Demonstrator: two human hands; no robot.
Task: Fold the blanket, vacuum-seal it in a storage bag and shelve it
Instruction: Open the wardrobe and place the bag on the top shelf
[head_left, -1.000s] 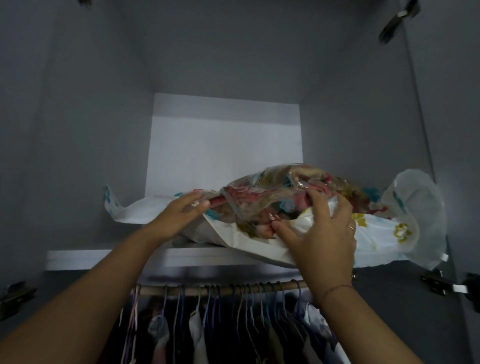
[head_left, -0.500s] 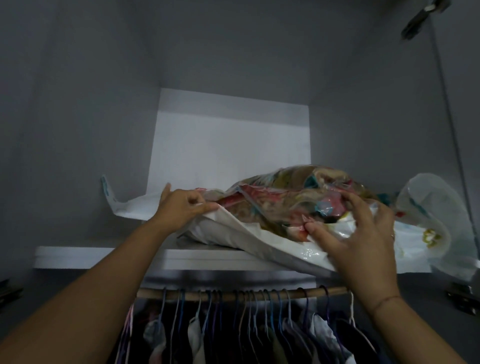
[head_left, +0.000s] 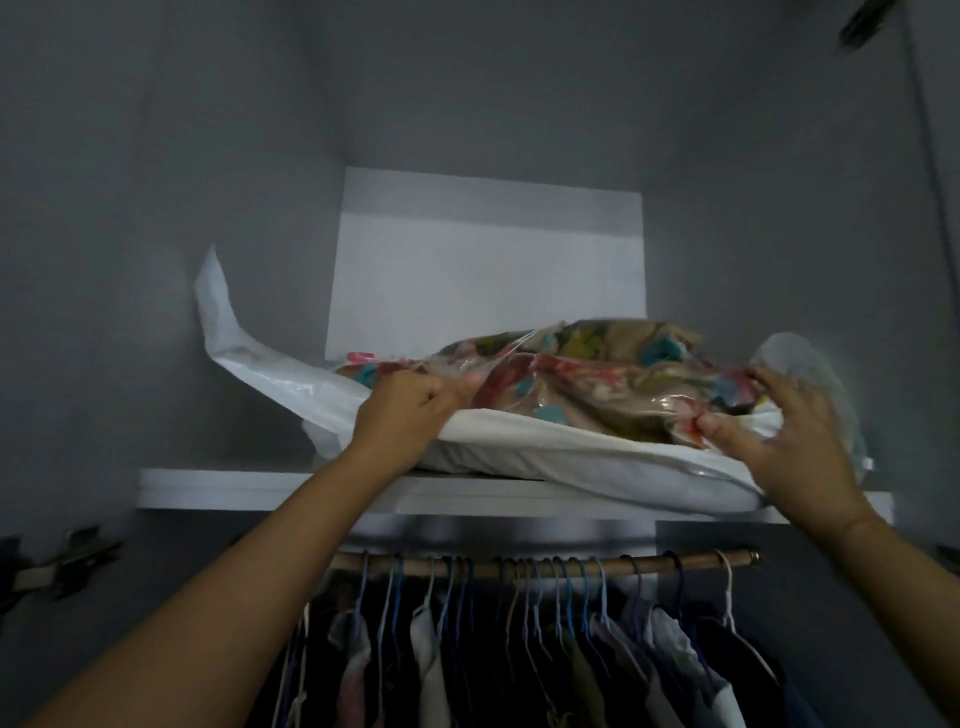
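The vacuum storage bag (head_left: 582, 395) lies flat on the wardrobe's upper shelf (head_left: 270, 488), clear on top with the colourful floral blanket pressed inside and a white underside. Its loose white end curls up against the left wall. My left hand (head_left: 410, 415) pinches the bag's front left edge between thumb and fingers. My right hand (head_left: 779, 431) grips the bag's right front part, thumb under a fold of plastic, fingers spread over the top. The bag's right end bulges past my right hand toward the side wall.
Below the shelf a wooden rail (head_left: 545, 566) carries several hangers with clothes (head_left: 519, 660). Grey wardrobe walls close in at left, right and back. Door hinges (head_left: 67, 561) stick out at the lower left, and another at the top right.
The bag has slid further back onto the shelf and lies flatter. My left hand moved right along its front edge and closed on it; my right hand shifted to the right end.
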